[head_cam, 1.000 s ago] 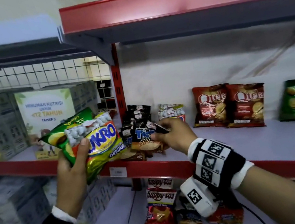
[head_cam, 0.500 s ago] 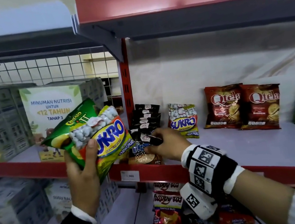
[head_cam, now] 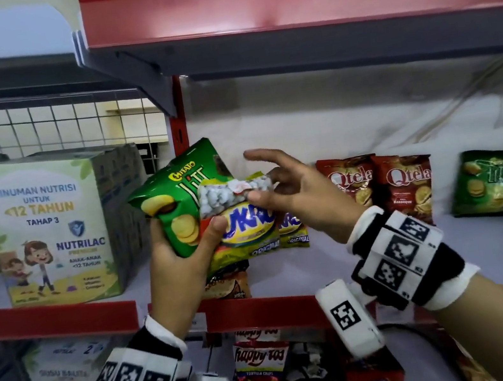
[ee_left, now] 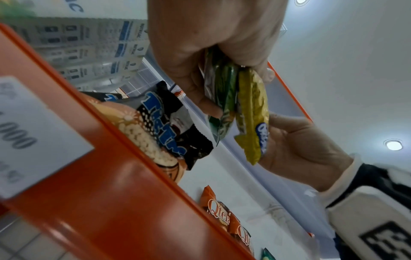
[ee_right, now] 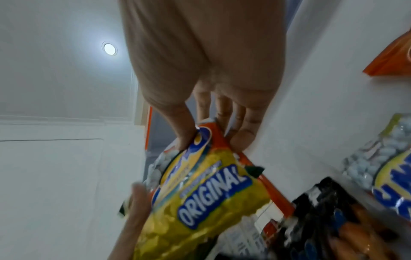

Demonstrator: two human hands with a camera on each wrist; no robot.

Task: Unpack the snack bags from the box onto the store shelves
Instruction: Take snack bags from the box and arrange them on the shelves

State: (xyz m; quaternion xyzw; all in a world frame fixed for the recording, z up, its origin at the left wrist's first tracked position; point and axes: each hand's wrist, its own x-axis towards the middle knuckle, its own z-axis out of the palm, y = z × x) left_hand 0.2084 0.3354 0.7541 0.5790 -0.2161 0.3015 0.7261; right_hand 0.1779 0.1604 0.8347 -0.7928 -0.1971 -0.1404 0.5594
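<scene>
My right hand [head_cam: 291, 196] has come off the Tic Tac packs on the shelf and gone back to the stack in my left hand [head_cam: 179, 263]. Right thumb and fingers [ee_right: 242, 139] now pinch the top edge of the front Sukro bag [head_cam: 242, 222], index finger sticking out free. My left fingers are wrapped round both bags, thumb across the front, the green Chitato bag [head_cam: 178, 203] lying behind the Sukro one.

The Sukro bag stands roughly upright, long axis vertical, so I judge it should slide up and out towards my right. Just beyond my right fingers, another Sukro bag [head_cam: 292, 230] already leans on the shelf [head_cam: 456, 255]; that looks like the spot, and the right hand is nearer it. Farther right stand the Qtela bags [head_cam: 380, 187]. My left thumb may drag the Chitato bag along unless it eases.
</scene>
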